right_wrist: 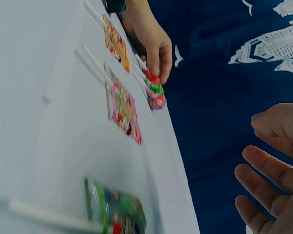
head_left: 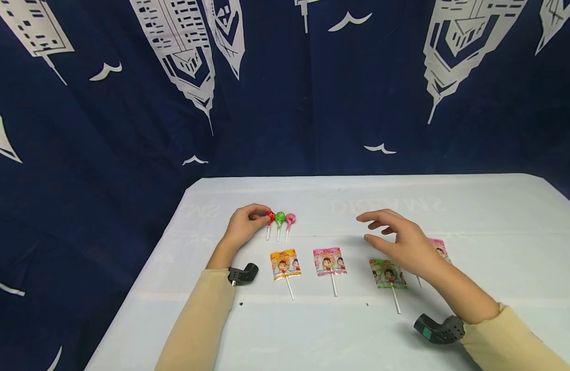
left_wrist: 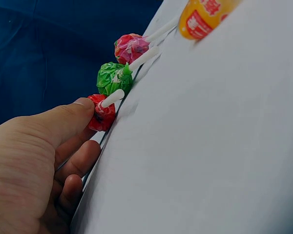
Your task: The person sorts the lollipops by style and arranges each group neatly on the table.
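With thumb and fingertips, my left hand (head_left: 244,225) pinches the head of a red lollipop (left_wrist: 103,113). Right beside it stand a green lollipop (head_left: 279,217) and a pink lollipop (head_left: 290,219), their white sticks pointing toward me. My right hand (head_left: 402,242) hovers above the table on the right, fingers loosely bent and thumb apart, holding nothing. Below it lies a lollipop in a flat green wrapper (head_left: 387,274). A pink-wrapped one (head_left: 438,248) is partly hidden behind the right hand and wrist.
On the white table (head_left: 340,330), an orange-wrapped flat lollipop (head_left: 285,264) and a pink-wrapped flat lollipop (head_left: 329,261) lie in the middle, in front of the round ones. A dark blue curtain (head_left: 275,129) with white building prints hangs behind the table's far edge.
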`<state>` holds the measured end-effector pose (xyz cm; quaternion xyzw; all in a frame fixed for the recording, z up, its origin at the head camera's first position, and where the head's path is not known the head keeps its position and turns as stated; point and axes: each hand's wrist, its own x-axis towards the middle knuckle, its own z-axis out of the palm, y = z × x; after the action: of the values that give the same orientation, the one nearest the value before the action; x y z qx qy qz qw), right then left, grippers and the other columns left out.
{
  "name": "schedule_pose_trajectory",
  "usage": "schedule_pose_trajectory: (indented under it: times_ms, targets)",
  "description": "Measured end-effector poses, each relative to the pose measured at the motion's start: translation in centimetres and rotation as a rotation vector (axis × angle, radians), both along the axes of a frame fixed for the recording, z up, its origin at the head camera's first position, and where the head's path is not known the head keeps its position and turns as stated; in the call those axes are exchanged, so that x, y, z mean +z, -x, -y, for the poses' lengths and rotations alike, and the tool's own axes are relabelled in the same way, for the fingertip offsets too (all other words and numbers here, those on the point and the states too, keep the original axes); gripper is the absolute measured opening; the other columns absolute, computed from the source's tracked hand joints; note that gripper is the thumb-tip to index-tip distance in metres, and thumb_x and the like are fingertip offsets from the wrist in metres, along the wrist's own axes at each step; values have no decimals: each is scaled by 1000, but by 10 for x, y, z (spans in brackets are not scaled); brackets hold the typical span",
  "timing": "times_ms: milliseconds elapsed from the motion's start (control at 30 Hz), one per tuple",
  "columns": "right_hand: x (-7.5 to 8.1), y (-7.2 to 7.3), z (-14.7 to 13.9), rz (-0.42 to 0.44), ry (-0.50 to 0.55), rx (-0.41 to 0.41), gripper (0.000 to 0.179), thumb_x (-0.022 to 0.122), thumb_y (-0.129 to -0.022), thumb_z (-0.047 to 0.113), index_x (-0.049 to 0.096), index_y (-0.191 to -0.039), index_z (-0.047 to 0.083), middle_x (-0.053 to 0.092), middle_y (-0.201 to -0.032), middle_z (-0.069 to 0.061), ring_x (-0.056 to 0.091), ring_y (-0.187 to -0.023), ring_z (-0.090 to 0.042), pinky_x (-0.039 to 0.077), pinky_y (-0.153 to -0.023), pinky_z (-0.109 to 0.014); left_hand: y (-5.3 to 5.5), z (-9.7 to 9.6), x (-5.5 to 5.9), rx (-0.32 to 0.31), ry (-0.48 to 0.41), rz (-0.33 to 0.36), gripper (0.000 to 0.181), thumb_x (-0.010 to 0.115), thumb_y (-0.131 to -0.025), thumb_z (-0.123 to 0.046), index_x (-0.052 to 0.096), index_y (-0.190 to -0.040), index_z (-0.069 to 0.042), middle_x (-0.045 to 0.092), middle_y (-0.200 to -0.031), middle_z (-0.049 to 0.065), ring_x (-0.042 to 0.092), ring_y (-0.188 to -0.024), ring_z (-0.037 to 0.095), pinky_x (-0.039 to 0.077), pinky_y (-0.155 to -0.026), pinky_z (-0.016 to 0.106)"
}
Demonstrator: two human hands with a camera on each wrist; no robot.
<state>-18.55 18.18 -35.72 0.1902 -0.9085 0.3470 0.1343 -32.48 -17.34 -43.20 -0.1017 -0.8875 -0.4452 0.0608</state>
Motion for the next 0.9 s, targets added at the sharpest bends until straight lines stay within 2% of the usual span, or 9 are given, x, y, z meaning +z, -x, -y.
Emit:
schedule_pose_trajectory:
  times_ms: [233,433,633,800,900]
  targets:
    - [-7,-9,-22,-23,-23,-34,36,73,-91,14,66,-125,24,68,-121,4,62,-102,-9,47,-84,-18,-1,1,2,-10,3,16,24,76,-89,-24,74,-113,-20,75,-109,2,58,-82,15,44,-73,28]
    - [-12,-13,-38,5,-47,-83,36,73,-92,20,65,-125,30,67,-122,7,59,-101,0,46,-82,-20,1,1,1,-7,1,11,23,75,-90,-23,74,-113,-19,74,-110,2,58,-83,15,44,-74,28]
    - [-17,-14,-54,-1,-40,-90,37,75,-90,18,66,-124,27,68,-120,6,54,-99,11,46,-77,-19,0,0,2,-6,3,19,24,75,-90,-24,74,-113,-19,74,-111,2,58,-85,16,44,-76,29]
    - [-17,-12,-66,60,-42,-97,35,75,-91,21,66,-124,27,69,-120,-1,54,-97,13,48,-78,-16,-1,0,4,-5,0,28,23,75,-90,-24,74,-113,-19,74,-111,2,59,-86,17,44,-76,29]
    - [-16,-11,-72,105,-51,-108,33,75,-91,26,67,-123,27,69,-120,-4,57,-95,7,49,-77,-16,-2,0,4,-8,0,26,24,75,-90,-23,74,-113,-19,74,-111,3,58,-86,17,44,-76,29]
